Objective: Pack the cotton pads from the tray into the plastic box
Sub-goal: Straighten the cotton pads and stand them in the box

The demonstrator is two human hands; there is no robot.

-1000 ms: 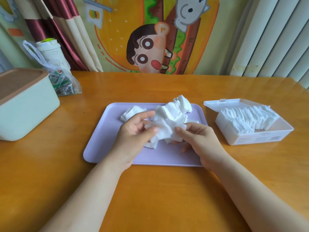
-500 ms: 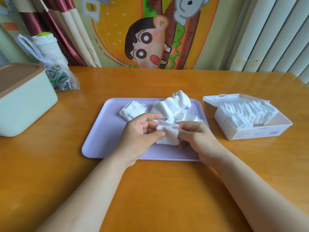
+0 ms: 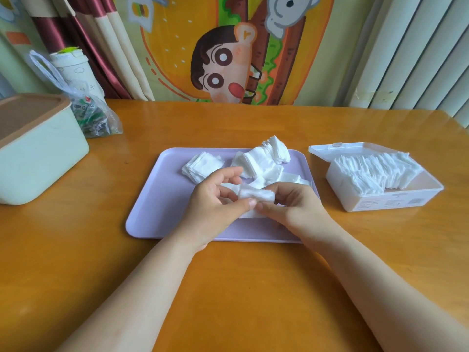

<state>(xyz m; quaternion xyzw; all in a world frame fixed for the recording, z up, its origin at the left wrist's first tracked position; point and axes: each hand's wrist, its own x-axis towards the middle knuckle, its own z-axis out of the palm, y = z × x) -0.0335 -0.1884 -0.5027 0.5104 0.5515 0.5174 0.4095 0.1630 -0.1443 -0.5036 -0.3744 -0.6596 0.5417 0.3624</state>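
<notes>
Left hand [image 3: 215, 199]: curling thumb and fingers, pinching the left end of a small stack of white square cotton pads [image 3: 256, 195].
Right hand [image 3: 291, 207]: pinching the right end of the same stack.
Held stack: being held over the lilac rectangular plastic tray [image 3: 157, 199].
Remaining pads [image 3: 264, 156]: lying in loose piles on the tray's far half.
Translucent white plastic box [image 3: 380, 201]: sitting open to the right of the tray, holding a row of pads [image 3: 375, 171].

Bright, even daylight; soft sheen glares on the table [image 3: 253, 123] toward the far side. Shadows are faint, wide-angle bending curves the edges, and focus is slightly soft.
</notes>
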